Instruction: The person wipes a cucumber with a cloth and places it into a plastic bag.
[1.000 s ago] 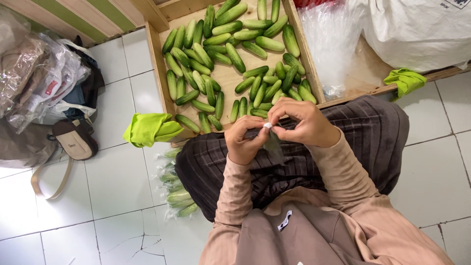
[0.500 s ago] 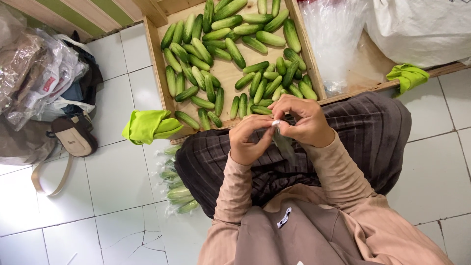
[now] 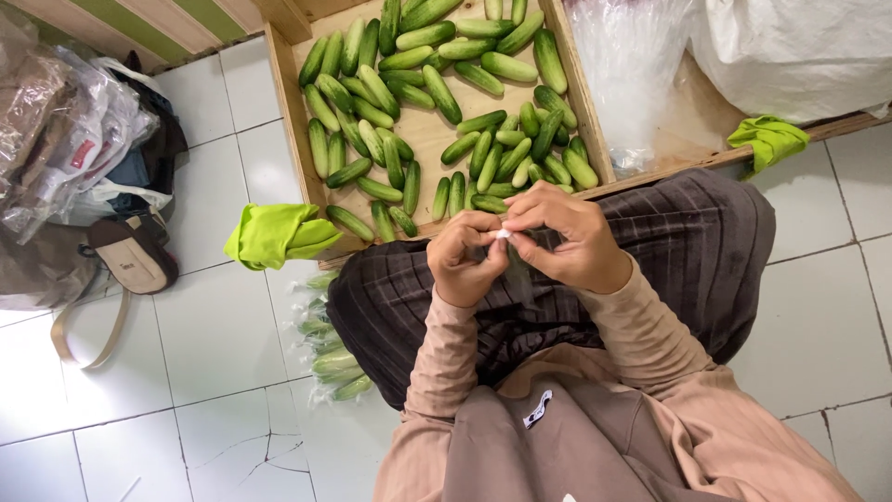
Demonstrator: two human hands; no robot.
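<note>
Clear plastic — the top of a small transparent bag (image 3: 517, 270) — is pinched between both hands above the person's lap. The left hand (image 3: 469, 260) has its fingers (image 3: 476, 234) curled shut on the bag's gathered neck; the right hand (image 3: 569, 237) meets it from the other side, its fingers (image 3: 534, 209) closed on the same small white bit of the neck (image 3: 503, 234). The bag's body hangs just below the hands against the dark striped skirt (image 3: 688, 251); what it holds cannot be made out.

Just beyond the hands stands a shallow wooden crate (image 3: 282, 112) — its floor strewn with loose green cucumbers (image 3: 427, 102), lying singly and in small heaps, thickest near the front right corner. A folded lime-green cloth (image 3: 274, 234) rests at the crate's front left corner, touching its edge. A second green cloth (image 3: 767, 139) lies at the far right, on the edge of the adjoining wooden compartment, which holds clear plastic bags (image 3: 632, 65) and a white sack (image 3: 799, 51).

On the white tiled floor (image 3: 214, 335), beside the person's left knee, lie filled bags of cucumbers (image 3: 330, 349). Further left, well apart, sit heaped bags and a tan-strapped handbag (image 3: 130, 256).
</note>
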